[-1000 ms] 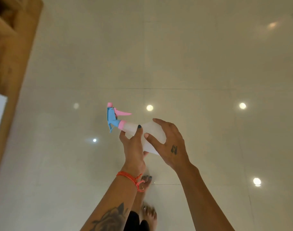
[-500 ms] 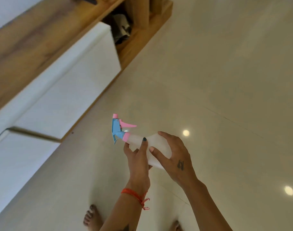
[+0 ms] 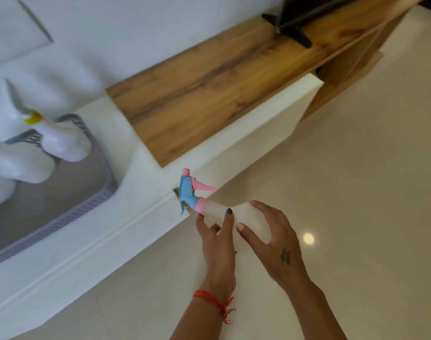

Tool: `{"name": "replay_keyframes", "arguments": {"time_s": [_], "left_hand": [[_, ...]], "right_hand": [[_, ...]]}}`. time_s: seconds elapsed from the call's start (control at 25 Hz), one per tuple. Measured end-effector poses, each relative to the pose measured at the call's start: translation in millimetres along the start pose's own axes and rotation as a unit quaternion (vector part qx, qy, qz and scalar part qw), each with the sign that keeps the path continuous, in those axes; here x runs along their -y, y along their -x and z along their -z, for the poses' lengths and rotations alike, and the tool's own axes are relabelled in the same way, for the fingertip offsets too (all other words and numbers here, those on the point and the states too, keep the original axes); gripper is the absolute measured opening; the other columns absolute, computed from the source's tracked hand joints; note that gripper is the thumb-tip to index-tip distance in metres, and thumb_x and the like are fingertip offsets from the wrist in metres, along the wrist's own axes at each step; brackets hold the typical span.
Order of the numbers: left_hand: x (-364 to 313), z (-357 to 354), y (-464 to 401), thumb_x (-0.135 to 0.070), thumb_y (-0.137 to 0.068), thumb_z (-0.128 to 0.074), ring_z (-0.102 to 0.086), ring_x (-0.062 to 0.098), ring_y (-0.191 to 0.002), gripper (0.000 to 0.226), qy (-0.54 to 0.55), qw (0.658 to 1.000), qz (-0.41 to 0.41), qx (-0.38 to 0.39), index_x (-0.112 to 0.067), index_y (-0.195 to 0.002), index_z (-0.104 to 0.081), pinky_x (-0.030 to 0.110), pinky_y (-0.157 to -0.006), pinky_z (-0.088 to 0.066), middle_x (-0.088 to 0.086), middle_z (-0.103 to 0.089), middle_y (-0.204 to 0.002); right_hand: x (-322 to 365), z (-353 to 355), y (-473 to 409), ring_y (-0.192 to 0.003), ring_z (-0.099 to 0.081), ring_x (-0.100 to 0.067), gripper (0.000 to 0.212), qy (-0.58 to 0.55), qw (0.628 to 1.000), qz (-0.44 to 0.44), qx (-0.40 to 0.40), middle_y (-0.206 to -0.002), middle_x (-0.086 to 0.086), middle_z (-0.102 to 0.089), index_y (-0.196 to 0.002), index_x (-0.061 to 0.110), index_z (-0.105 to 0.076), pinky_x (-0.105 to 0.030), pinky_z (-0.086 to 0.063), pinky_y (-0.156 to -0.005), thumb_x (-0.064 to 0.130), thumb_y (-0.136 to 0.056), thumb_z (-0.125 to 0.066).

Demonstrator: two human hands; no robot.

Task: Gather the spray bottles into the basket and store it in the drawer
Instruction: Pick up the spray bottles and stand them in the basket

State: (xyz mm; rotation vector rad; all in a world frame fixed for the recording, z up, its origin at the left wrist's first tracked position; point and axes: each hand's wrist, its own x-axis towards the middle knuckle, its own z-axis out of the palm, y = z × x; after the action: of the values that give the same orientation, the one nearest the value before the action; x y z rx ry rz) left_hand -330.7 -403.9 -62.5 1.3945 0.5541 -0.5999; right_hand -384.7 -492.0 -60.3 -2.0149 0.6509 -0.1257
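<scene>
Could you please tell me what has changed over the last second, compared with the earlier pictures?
The view has swung from bare floor to the white cabinet, bringing the grey basket with white bottles into sight. The pink-and-blue spray bottle now sits near the cabinet's edge. Unchanged: left hand and right hand still hold it together.

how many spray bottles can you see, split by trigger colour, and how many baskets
Spray bottle with pink and blue trigger, held in the left hand and right hand: 1
Spray bottle with yellow collar, in the basket: 1
Spray bottles in the basket, heads cut off or blurred: at least 1
Grey basket: 1
Total: at least 3 bottles, 1 basket
</scene>
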Motion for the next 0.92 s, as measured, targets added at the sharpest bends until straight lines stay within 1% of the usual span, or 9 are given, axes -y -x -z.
{"name": "replay_keyframes", "arguments": {"time_s": [0.16,0.24,0.32,0.44,0.52,0.6,0.68,0.8,0.92], "left_hand": [[-50.0,47.0,-19.0,-0.04,-0.086,-0.057,-0.062,0.012,-0.094,0.059,0.02,0.999,-0.041,-0.013,-0.041,-0.135,-0.023,0.04,-0.086,-0.053,-0.014,-0.062,-0.1],[-69.9,72.7,-26.1,-0.039,-0.086,-0.058,-0.064,0.014,-0.095,0.06,0.035,0.998,-0.052,-0.03,-0.042,-0.134,-0.024,0.044,-0.09,-0.052,-0.012,-0.064,-0.102],[-86.9,97.7,-33.4,-0.039,-0.084,-0.06,-0.065,0.012,-0.094,0.058,0.042,0.995,-0.072,-0.046,-0.044,-0.132,-0.026,0.04,-0.087,-0.054,-0.013,-0.066,-0.102],[-115.8,136.8,-44.5,-0.04,-0.082,-0.062,-0.068,0.003,-0.083,0.055,0.054,0.99,-0.108,-0.072,-0.05,-0.125,-0.03,0.029,-0.074,-0.054,-0.019,-0.067,-0.092],[-134.5,159.4,-54.3,-0.037,-0.081,-0.063,-0.069,0.005,-0.082,0.051,0.063,0.988,-0.125,-0.07,-0.05,-0.122,-0.034,0.029,-0.072,-0.056,-0.014,-0.068,-0.094],[-150.8,180.8,-63.5,-0.034,-0.081,-0.064,-0.07,0.008,-0.083,0.046,0.075,0.985,-0.138,-0.067,-0.051,-0.116,-0.039,0.031,-0.072,-0.057,-0.008,-0.07,-0.096],[-164.2,202.3,-73.5,-0.031,-0.081,-0.065,-0.069,0.01,-0.086,0.044,0.077,0.982,-0.156,-0.069,-0.053,-0.111,-0.041,0.033,-0.074,-0.057,-0.002,-0.069,-0.098],[-182.3,230.6,-85.3,-0.027,-0.08,-0.069,-0.068,0.016,-0.09,0.058,0.052,0.978,-0.19,-0.063,-0.041,-0.128,-0.038,0.038,-0.077,-0.056,0.005,-0.069,-0.1],[-199.7,255.3,-97.3,-0.025,-0.072,-0.066,-0.068,0.022,-0.092,0.064,0.023,0.975,-0.215,-0.046,-0.034,-0.129,-0.038,0.038,-0.076,-0.055,0.01,-0.069,-0.103]], "right_hand": [[54.7,-42.3,-21.9,-0.108,-0.045,-0.005,0.064,0.017,0.999,0.038,0.029,-0.128,0.015,-0.042,-0.128,0.044,-0.041,-0.002,-0.036,-0.07,0.068,-0.07,-0.048],[77.9,-63.3,-30.8,-0.107,-0.044,0.001,0.062,0.016,0.996,0.056,0.063,-0.126,0.017,-0.04,-0.127,0.049,-0.039,0.0,-0.038,-0.069,0.071,-0.07,-0.052],[98.0,-82.5,-40.6,-0.105,-0.044,0.006,0.06,0.019,0.993,0.069,0.095,-0.122,0.02,-0.038,-0.124,0.055,-0.036,0.002,-0.038,-0.069,0.071,-0.069,-0.055],[130.4,-113.7,-54.7,-0.106,-0.04,0.014,0.061,0.012,0.984,0.092,0.154,-0.116,0.027,-0.037,-0.122,0.061,-0.033,0.004,-0.037,-0.071,0.068,-0.066,-0.056],[149.5,-133.2,-64.8,-0.108,-0.042,0.008,0.063,0.024,0.976,0.112,0.184,-0.118,0.028,-0.037,-0.123,0.062,-0.03,-0.003,-0.04,-0.074,0.07,-0.066,-0.056],[167.6,-150.8,-75.3,-0.109,-0.045,-0.001,0.068,0.031,0.966,0.132,0.221,-0.123,0.023,-0.041,-0.127,0.056,-0.031,-0.012,-0.044,-0.081,0.072,-0.065,-0.054],[184.3,-165.6,-87.2,-0.107,-0.05,-0.005,0.067,-0.013,0.954,0.125,0.273,-0.121,0.024,-0.05,-0.124,0.054,-0.036,-0.023,-0.051,-0.082,0.071,-0.062,-0.055],[199.8,-182.2,-111.2,-0.103,-0.056,-0.001,0.056,-0.1,0.923,0.099,0.359,-0.11,0.024,-0.061,-0.114,0.051,-0.046,-0.026,-0.049,-0.081,0.059,-0.061,-0.063],[209.6,-200.2,-136.5,-0.101,-0.058,0.001,0.062,-0.098,0.898,0.102,0.417,-0.112,0.022,-0.061,-0.117,0.051,-0.046,-0.023,-0.05,-0.084,0.044,-0.063,-0.075]]}}
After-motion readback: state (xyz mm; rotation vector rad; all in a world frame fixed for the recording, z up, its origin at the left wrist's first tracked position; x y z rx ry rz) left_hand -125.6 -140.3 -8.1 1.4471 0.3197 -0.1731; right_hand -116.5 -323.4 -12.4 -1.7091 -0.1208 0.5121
